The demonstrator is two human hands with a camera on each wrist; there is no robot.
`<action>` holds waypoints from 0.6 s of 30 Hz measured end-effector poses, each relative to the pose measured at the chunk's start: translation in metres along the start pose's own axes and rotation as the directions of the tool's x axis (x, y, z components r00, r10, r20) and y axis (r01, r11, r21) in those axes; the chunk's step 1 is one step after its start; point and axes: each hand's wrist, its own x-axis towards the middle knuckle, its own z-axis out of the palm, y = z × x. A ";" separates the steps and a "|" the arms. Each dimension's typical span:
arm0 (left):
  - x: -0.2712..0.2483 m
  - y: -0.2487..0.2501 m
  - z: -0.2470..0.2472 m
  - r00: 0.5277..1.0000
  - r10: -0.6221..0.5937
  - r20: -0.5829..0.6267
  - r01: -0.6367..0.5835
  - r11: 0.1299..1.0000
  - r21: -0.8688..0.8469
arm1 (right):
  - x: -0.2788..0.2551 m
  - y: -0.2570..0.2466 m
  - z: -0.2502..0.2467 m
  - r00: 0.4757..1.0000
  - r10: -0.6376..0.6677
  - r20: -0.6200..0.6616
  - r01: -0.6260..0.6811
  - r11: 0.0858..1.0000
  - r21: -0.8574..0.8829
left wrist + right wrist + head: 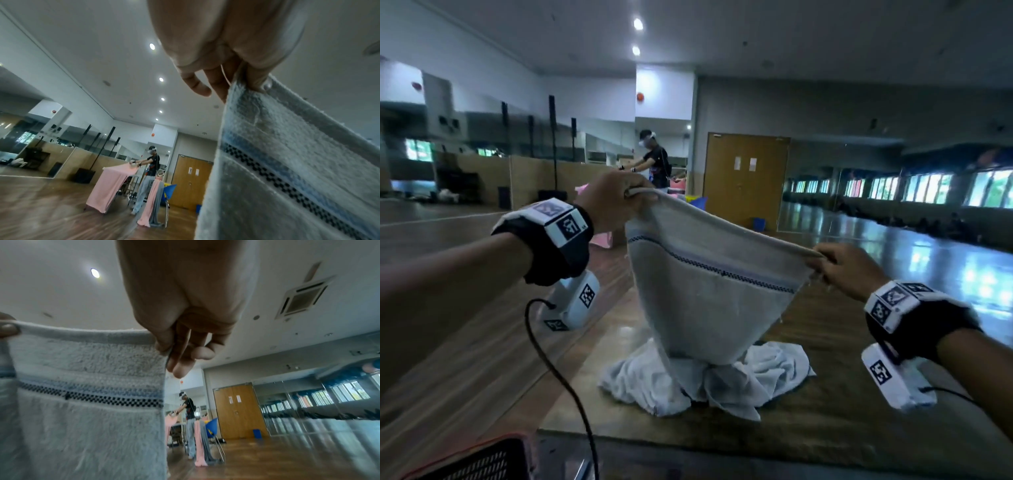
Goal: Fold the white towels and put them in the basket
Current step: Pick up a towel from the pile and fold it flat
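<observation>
A white towel [709,294] with a dark checkered stripe hangs in the air, stretched between both hands. My left hand [616,198] pinches its upper left corner, and the left wrist view shows the thumb pressed on the towel [287,162] edge. My right hand [835,267] pinches the opposite corner, seen close in the right wrist view on the towel [82,402]. The towel's lower end touches a crumpled heap of white towels [705,380] on the table [842,428]. A dark slatted basket [482,462] shows at the bottom left corner.
The wooden table runs from me into the room. Black cables hang from both wrist cameras, one crossing near the basket. Far behind, another person [654,157] stands at a table with pink cloth [111,183]. A wooden double door [746,178] and mirrored walls line the back.
</observation>
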 end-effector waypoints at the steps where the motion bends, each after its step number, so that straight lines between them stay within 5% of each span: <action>1: 0.006 0.006 -0.012 1.000 0.009 -0.030 -0.009 1.000 0.007 | 0.004 -0.008 -0.016 0.999 -0.025 -0.044 0.025 1.000 -0.003; 12: 0.085 0.058 -0.119 0.970 0.057 -0.237 -0.053 0.998 0.023 | 0.044 -0.073 -0.176 0.948 -0.107 -0.301 0.145 0.984 0.105; 18: 0.112 0.054 -0.111 0.988 0.013 -0.157 -0.028 0.995 -0.096 | 0.068 -0.073 -0.185 0.951 -0.034 -0.307 0.096 0.977 0.189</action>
